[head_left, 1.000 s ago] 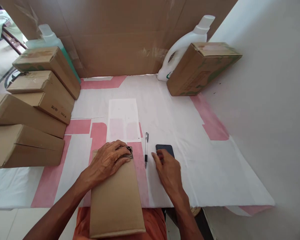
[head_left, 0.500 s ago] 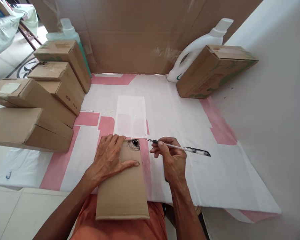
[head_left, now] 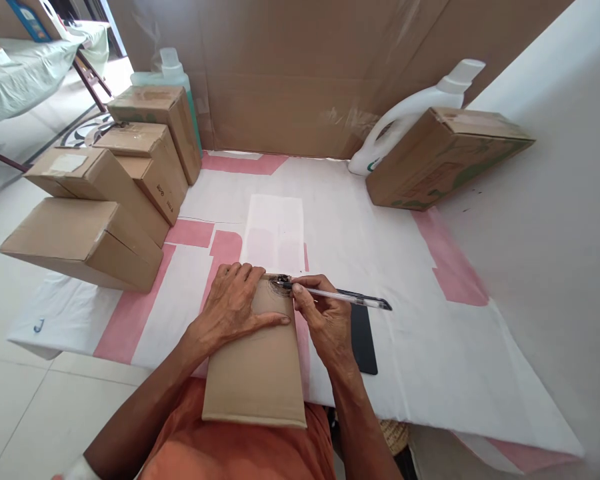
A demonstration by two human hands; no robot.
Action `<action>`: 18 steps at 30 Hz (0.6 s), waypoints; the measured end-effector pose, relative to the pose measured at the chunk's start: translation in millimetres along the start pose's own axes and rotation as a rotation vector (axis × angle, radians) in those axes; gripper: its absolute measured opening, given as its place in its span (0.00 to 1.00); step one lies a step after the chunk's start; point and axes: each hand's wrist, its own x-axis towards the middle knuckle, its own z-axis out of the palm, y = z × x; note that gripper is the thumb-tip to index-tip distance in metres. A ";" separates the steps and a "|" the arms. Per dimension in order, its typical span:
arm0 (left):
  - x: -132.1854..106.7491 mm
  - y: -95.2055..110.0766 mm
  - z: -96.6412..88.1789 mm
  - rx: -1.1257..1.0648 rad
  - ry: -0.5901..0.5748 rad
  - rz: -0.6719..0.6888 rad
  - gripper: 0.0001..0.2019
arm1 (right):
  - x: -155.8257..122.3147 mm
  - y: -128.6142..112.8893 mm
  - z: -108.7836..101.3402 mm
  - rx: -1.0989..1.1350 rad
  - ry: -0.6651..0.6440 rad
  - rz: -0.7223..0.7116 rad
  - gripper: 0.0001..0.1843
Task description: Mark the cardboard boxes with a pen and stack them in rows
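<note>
My left hand (head_left: 233,307) lies flat, fingers spread, on a brown cardboard box (head_left: 255,370) that reaches from the table's near edge onto my lap. My right hand (head_left: 323,320) pinches a clear ballpoint pen (head_left: 345,297), its tip on a black scribbled patch (head_left: 279,285) at the box's far right corner. A dark phone (head_left: 364,340) lies on the white sheet just right of my right hand, partly hidden by it.
A white paper slip (head_left: 275,230) lies beyond the box on the white-and-pink table cover (head_left: 430,333). Several cardboard boxes (head_left: 105,193) are stacked at the left with a green bottle (head_left: 173,70) behind. A white jug (head_left: 410,120) and another box (head_left: 445,157) stand at back right before a cardboard wall.
My right hand left the phone, picked up the pen from the sheet and brought its tip onto the scribbled corner. My left hand flattened on the box. The view shifted left.
</note>
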 end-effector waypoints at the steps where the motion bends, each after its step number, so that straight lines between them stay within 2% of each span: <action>1: -0.1 0.1 -0.3 -0.001 0.001 0.002 0.34 | -1.2 -0.5 -2.5 -0.010 -0.002 0.000 0.11; 5: -0.7 0.8 -1.8 -0.011 -0.004 -0.010 0.34 | -1.6 -0.9 -19.2 -0.061 -0.005 0.038 0.15; 9: -1.3 0.7 -1.8 -0.022 -0.005 -0.025 0.34 | 16.9 5.0 -38.2 -0.091 0.130 0.076 0.16; 11: -1.6 0.1 -1.5 -0.017 -0.006 -0.030 0.34 | 30.5 11.4 -43.7 -0.281 0.127 0.128 0.12; 13: -2.1 -0.7 -1.1 -0.004 0.003 -0.030 0.34 | 41.0 19.2 -44.5 -0.531 0.051 0.209 0.07; 18: -3.1 -3.8 1.0 0.010 0.042 0.006 0.33 | 40.4 32.7 -27.2 -0.869 -0.049 0.307 0.07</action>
